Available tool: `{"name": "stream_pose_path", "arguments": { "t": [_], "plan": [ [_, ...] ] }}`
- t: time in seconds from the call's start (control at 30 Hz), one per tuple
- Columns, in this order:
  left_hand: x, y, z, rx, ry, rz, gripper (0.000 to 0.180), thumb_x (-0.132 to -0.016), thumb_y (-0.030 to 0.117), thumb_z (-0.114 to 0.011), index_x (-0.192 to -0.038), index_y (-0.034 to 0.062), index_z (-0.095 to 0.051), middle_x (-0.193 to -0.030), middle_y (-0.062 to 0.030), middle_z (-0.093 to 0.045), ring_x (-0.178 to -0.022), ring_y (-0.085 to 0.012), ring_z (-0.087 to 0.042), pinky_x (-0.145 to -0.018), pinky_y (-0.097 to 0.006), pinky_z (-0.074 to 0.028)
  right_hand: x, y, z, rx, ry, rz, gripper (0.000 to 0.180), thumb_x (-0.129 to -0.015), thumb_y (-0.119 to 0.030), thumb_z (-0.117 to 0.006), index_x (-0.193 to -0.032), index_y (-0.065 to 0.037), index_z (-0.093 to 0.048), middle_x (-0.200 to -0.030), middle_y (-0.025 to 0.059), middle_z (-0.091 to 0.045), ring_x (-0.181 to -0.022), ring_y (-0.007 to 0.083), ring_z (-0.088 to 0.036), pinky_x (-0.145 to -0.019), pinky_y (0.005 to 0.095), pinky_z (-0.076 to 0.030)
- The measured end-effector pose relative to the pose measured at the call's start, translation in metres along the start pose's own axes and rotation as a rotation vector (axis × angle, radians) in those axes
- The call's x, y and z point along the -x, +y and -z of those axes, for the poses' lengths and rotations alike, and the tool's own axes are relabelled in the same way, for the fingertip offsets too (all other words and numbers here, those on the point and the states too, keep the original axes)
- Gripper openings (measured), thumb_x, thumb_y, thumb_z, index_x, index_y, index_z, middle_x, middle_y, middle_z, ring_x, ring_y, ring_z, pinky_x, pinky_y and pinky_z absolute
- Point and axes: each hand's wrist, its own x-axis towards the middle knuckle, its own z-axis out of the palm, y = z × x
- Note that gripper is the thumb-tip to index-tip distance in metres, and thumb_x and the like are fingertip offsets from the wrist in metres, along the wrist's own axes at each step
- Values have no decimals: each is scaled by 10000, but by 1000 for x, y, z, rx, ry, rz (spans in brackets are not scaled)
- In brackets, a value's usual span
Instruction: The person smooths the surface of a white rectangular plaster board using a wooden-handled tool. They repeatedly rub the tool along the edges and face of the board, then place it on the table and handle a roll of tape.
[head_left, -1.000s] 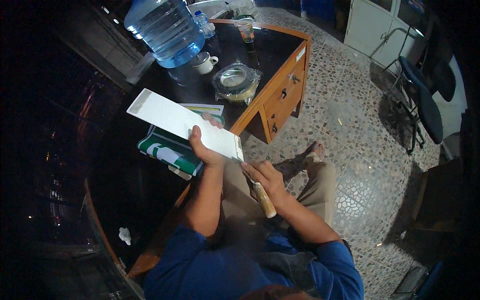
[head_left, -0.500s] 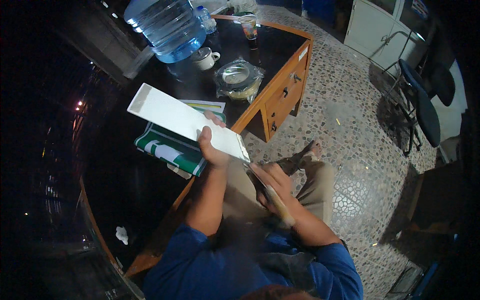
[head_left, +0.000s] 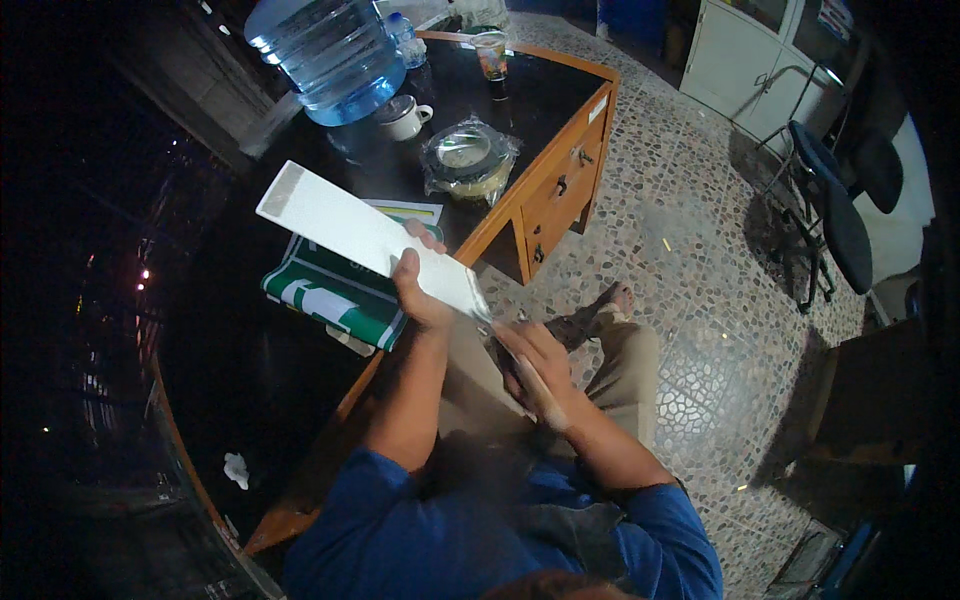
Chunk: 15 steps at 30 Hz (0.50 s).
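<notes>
A long white rectangular panel [head_left: 345, 222] slants over the desk edge, with a darker band at its far left end. My left hand [head_left: 422, 290] is closed around it toward its near end, thumb on top and fingertips showing at the far edge. My right hand [head_left: 538, 352] is closed on a slim tool with a pale handle [head_left: 545, 398]. The tool's narrow grey end meets the panel's near edge; blur and my fingers hide whether it is a knife or a file. Under the panel lies a folded green-and-white cloth or sheet [head_left: 330, 300].
The black-topped wooden desk [head_left: 545, 95] carries a large water jug [head_left: 335, 60], a lidded white mug [head_left: 403, 120], a plastic-wrapped round container [head_left: 468, 165], a cup of dark drink [head_left: 490, 58] and crumpled white paper [head_left: 236, 470]. A black chair [head_left: 835, 215] stands on the pebble-patterned floor at right.
My right hand and the tool have shifted slightly up and left along the panel's near edge. My left hand keeps its hold. The whole view has moved a little.
</notes>
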Motion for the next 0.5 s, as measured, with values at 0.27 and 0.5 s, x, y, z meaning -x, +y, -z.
{"name": "stream_pose_path", "arguments": {
  "t": [0.27,0.5],
  "plan": [
    [-2,-3,8,-44,-45,-27,586,-861,394,-579,-1288,25,-422,-1067,-97,-537,-935,-185,-517,-823,-345,-444,-7,-11,9,-81,7,-11,630,-705,-20,-699,-1331,-36,-634,-967,145,-660,-850,292,-626,-744,367,-522],
    [-2,-5,7,-18,-38,-2,555,-889,390,-554,-1296,31,-440,-1071,-93,-542,-936,-186,-517,-823,-346,-449,-5,18,-4,-49,66,101,525,-751,-36,-681,-1272,10,-645,-961,149,-649,-839,324,-619,-735,393,-510]
  ]
}}
